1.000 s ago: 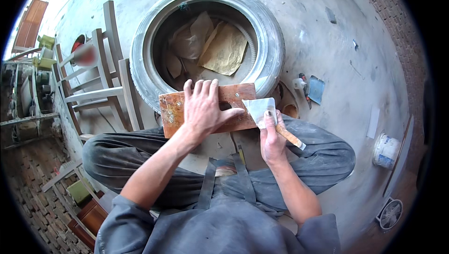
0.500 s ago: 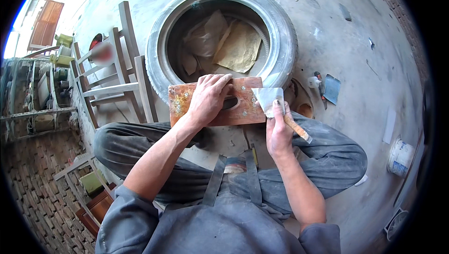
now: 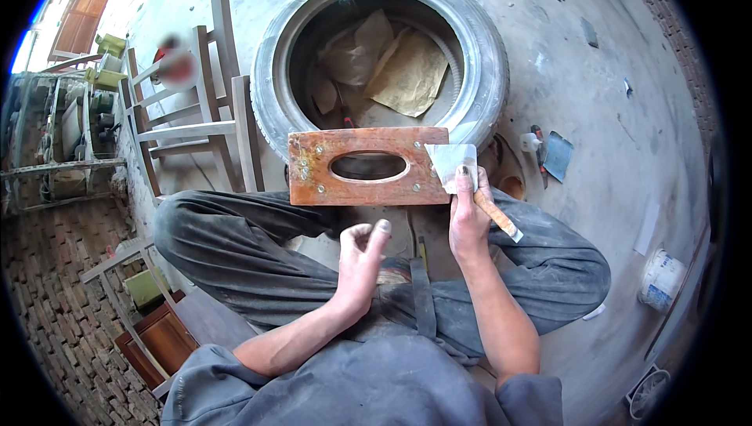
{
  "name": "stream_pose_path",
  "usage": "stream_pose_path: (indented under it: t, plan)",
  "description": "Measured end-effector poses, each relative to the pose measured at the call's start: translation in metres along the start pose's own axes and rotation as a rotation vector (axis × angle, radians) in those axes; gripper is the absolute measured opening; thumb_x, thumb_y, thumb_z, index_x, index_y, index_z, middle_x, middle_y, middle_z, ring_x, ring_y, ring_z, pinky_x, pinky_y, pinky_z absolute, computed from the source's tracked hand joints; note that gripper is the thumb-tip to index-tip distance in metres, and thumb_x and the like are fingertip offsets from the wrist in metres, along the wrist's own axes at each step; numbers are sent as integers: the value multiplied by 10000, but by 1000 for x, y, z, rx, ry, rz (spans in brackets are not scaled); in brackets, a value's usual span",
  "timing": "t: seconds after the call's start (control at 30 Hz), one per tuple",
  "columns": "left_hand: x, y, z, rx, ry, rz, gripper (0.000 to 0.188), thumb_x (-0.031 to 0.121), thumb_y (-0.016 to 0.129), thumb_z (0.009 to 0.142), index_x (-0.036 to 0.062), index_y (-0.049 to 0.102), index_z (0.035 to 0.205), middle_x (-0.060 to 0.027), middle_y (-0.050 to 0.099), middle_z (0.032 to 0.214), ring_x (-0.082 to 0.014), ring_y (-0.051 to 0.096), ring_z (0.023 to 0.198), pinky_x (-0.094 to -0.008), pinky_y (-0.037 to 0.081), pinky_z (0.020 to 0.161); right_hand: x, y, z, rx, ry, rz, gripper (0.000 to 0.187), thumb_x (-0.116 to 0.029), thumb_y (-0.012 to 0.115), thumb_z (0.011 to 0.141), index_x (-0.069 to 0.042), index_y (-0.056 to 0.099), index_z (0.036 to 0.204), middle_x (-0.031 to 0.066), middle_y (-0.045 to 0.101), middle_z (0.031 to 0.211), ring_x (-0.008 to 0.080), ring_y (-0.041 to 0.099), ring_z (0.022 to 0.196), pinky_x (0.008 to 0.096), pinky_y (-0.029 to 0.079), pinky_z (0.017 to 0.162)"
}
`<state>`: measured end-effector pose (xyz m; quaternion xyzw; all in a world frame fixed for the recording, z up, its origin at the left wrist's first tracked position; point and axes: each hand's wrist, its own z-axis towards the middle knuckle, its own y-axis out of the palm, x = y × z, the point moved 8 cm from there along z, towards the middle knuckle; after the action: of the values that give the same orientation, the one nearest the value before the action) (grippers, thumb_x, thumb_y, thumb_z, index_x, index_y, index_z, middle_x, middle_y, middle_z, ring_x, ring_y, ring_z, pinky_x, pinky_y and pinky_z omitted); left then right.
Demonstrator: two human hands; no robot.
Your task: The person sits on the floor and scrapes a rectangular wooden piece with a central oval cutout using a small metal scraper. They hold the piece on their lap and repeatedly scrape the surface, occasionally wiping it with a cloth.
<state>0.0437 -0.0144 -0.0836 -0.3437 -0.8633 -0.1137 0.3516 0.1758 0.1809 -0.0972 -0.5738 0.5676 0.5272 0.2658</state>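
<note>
A reddish-brown wooden piece (image 3: pixel 313 184) with an oval hole and several small screw-like marks is raised above my crossed legs. My right hand (image 3: pixel 468 222) is closed at its right end, gripping a putty knife. The pale blade (image 3: pixel 454 166) overlaps the wood's corner, my thumb presses on it, and the orange-brown handle (image 3: pixel 497 217) sticks out toward the lower right. Whether those fingers also support the wood is hidden. My left hand (image 3: pixel 362 269) hangs in front of my lap, apart from the wood, its fingers loosely bent and the thumb standing away. Nothing shows in it.
Beyond the wood lies a large grey-dusted tyre (image 3: pixel 489 73) with plastic and yellowish paper (image 3: pixel 407 73) inside. Wooden frames (image 3: pixel 192 130) stand at the left. To the right are a dark sheet (image 3: pixel 558 155), a red-and-black tool (image 3: pixel 539 148) and a white bucket (image 3: pixel 662 279).
My left hand has lifted off the wooden piece and drawn back toward my lap, uncovering the oval hole. My right hand keeps the putty knife at the same end. The view has shifted slightly.
</note>
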Motion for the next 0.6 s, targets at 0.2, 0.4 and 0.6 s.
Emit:
stream_pose_path:
  t: [0.2,0.4,0.6]
  plan:
    - [7,23,15,-123,-267,-367,1075,563,719,1014,-57,149,1681,-232,155,1765,-403,199,1636,-533,245,1323,-8,-6,-1,-3,-56,-129,298,-322,584,1145,-27,619,1167,2,620,1029,79,514,940,260,440,863]
    - [27,21,31,18,-289,-504,1151,641,759,950,41,150,1721,-206,102,1794,-370,142,1657,-544,134,1335,-35,-57,-25,72,-12,-285,307,-308,532,1152,-28,623,1239,61,664,1173,142,627,1094,295,485,979]
    - [12,13,76,151,-103,-527,862,538,854,858,98,530,1525,-75,498,1561,-252,407,1463,-560,251,1239,-14,-71,-15,139,98,-496,369,-228,437,1079,-6,637,1295,116,697,1240,197,636,1116,334,484,1012]
